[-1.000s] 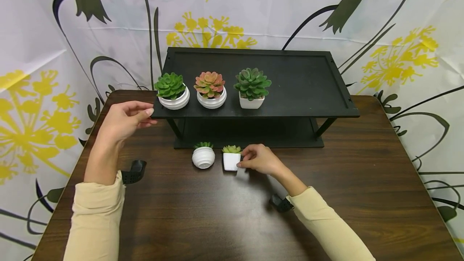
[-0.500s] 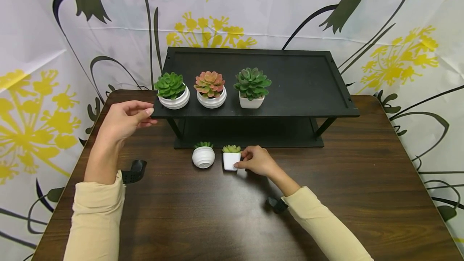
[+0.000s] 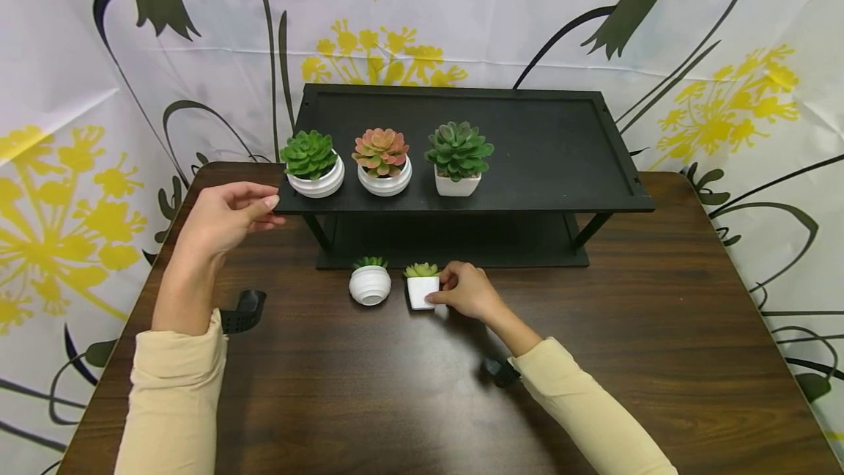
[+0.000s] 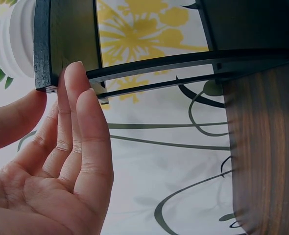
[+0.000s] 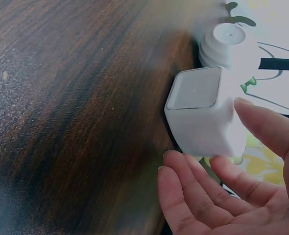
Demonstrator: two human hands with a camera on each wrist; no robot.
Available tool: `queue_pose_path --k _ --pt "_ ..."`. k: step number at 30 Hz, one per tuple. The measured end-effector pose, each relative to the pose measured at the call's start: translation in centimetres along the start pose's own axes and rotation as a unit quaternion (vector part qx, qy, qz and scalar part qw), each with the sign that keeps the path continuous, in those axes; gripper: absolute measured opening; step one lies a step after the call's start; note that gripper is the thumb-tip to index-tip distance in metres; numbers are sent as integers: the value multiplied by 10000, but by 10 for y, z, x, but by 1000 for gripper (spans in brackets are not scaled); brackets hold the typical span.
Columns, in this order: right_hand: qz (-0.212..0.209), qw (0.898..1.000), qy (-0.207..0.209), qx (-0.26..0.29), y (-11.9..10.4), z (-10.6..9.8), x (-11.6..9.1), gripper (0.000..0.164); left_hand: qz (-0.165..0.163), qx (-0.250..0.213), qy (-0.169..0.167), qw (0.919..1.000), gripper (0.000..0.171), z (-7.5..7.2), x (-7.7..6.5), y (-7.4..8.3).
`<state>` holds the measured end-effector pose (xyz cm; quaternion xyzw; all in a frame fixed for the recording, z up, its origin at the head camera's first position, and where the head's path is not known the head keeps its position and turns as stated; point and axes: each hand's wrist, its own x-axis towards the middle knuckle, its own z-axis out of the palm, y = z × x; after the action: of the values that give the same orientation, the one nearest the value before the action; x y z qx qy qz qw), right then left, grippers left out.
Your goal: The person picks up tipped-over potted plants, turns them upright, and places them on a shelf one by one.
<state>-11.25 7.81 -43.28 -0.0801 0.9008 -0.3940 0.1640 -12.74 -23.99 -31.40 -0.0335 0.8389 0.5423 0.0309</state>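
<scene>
My left hand point(image 3: 220, 218) pinches the front left corner of a black two-tier shelf point(image 3: 541, 152), thumb above and fingers below the top board in the left wrist view. A small succulent in a square white pot point(image 3: 423, 293) lies tipped over on the table, its flat base facing me. My right hand point(image 3: 469, 292) holds this pot at its right side, the thumb point(image 5: 262, 120) on one face and the fingertips at another. Just left of it, a succulent in a round white pot point(image 3: 370, 286) lies tipped the same way, untouched.
On the top board stand a green succulent point(image 3: 315, 167), a pinkish-orange one point(image 3: 384, 163) and a dark green one point(image 3: 458, 160), all in white pots near the front edge. The brown wooden table point(image 3: 369, 402) backs onto a flower-print cloth point(image 3: 514, 13).
My right hand has moved slightly left onto the square pot, which has turned a little and shifted slightly right. My left hand stays at the shelf corner.
</scene>
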Motion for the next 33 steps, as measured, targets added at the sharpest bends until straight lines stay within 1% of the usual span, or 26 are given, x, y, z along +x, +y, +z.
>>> queue_pose_path --k 5,12,15,19,24,29,33 --pt "-10 10000 -5 -33 2 -1 1 29 4 -25 -6 10000 32 0 -1 0" --pt "-17 9999 -21 105 3 -6 4 26 12 7 -6 10000 32 0 -1 1" --pt "30 9999 -64 144 2 -6 4 29 -4 -11 -19 10000 32 0 -1 0" --pt "131 9999 -59 68 1 -3 4 37 -25 -47 -25 10000 33 0 0 0" --pt "179 9997 105 -133 -1 4 3 44 -2 -19 -11 10000 32 0 -1 0" --pt "238 9992 220 -232 -3 10 3 47 11 4 -17 10000 32 0 -1 0" --pt "109 9996 187 -190 -2 9 4 46 15 39 -6 10000 32 0 -1 1"
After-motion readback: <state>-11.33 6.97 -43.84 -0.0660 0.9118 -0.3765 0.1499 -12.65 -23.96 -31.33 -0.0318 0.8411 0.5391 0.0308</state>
